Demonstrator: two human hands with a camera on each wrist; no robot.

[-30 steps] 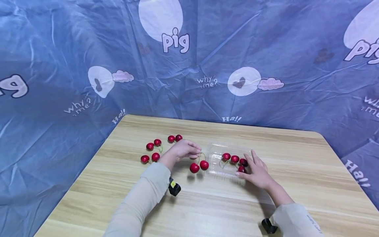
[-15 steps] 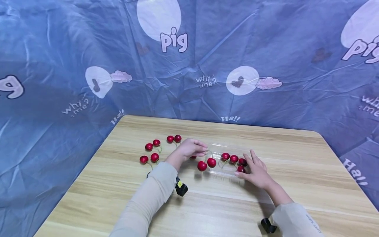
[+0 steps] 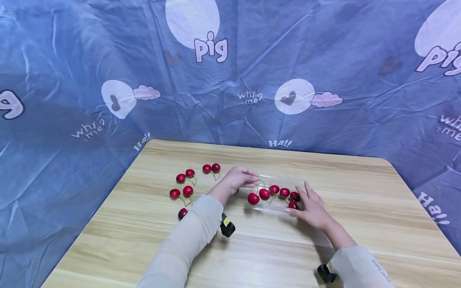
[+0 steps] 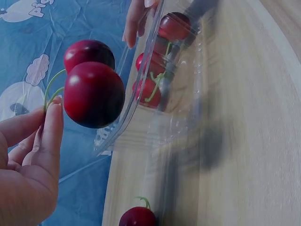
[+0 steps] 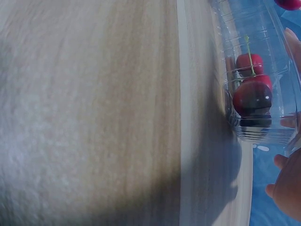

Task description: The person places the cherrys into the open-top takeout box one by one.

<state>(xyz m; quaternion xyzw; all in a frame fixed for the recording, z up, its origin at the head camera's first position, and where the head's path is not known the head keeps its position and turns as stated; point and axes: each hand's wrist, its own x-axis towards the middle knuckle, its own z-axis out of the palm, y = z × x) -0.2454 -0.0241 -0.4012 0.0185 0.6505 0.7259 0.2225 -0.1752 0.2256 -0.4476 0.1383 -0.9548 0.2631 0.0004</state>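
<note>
My left hand (image 3: 235, 181) pinches the green stems of a joined pair of red cherries (image 3: 253, 199). They hang above the left end of a clear plastic container (image 3: 271, 210). In the left wrist view, the held cherry pair (image 4: 94, 94) is beside the container's rim, above the wood. Inside the container, towards its right end, lie several cherries (image 3: 284, 193) with green stems. My right hand (image 3: 312, 208) holds the container's right end, thumb at the near side and fingers at the far side. The right wrist view shows the container (image 5: 268, 135) with fingers along its edge.
Left of my left hand, several stemmed cherries (image 3: 187, 191) lie in pairs on the wooden table (image 3: 259, 256). One cherry (image 3: 182, 213) is partly covered by my left sleeve, another by the left hand. A blue printed cloth (image 3: 201, 112) hangs behind the table.
My left hand has moved right with the cherry pair, from beside the container to above its left end. The right hand stays at the container's right end.
</note>
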